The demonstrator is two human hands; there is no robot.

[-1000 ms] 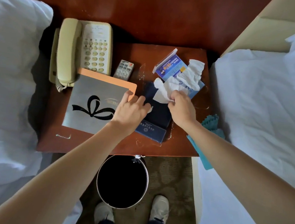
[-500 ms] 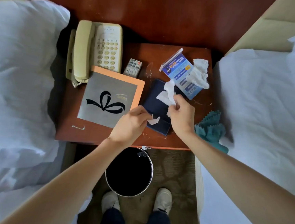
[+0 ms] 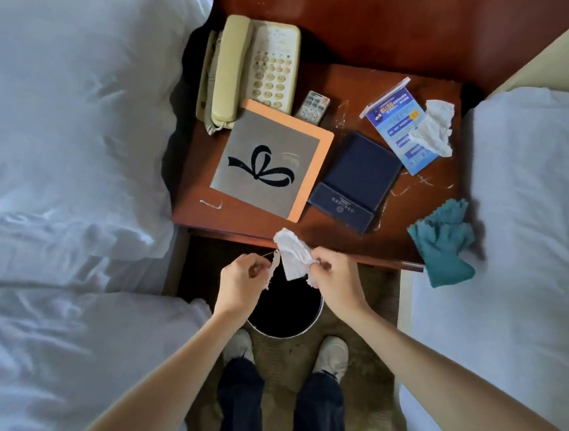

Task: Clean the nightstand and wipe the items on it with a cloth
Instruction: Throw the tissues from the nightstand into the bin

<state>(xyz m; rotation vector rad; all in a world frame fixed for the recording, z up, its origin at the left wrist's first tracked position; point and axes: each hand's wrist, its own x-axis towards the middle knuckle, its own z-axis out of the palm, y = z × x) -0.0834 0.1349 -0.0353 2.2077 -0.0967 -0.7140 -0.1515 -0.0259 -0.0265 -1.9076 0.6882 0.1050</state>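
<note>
**Nightstand Inspection: Tissue Held Above Bin, Cloth Unattended**

Both hands are raised above the round waste bin with pale rim and black interior (image 3: 279,335). The bin stands on the carpet in front of the nightstand, just ahead of the person's white shoes (image 3: 332,355).

The left hand (image 3: 241,282) pinches a thin torn strip of white paper (image 3: 273,269) between thumb and forefinger, with the other fingers curled in. The right hand (image 3: 337,282) pinches a crumpled white tissue (image 3: 292,252) at its lower corner, fingers bunched round it. Strip and tissue hang just beside each other.

The reddish-brown wooden nightstand (image 3: 241,223) shows white streaks on its right portion. The teal wiping cloth (image 3: 444,241) lies crumpled at the right front corner, overhanging the edge and touched by neither hand.

On the top lie:
- a grey square card with orange border and black bow (image 3: 270,161)
- a navy blue folder (image 3: 356,180) beside it
- a blue printed leaflet stand (image 3: 394,122) with a second crumpled tissue (image 3: 433,128) on it
- a small grey remote control (image 3: 313,106)
- at rear left, a cream corded telephone (image 3: 254,71)
</note>
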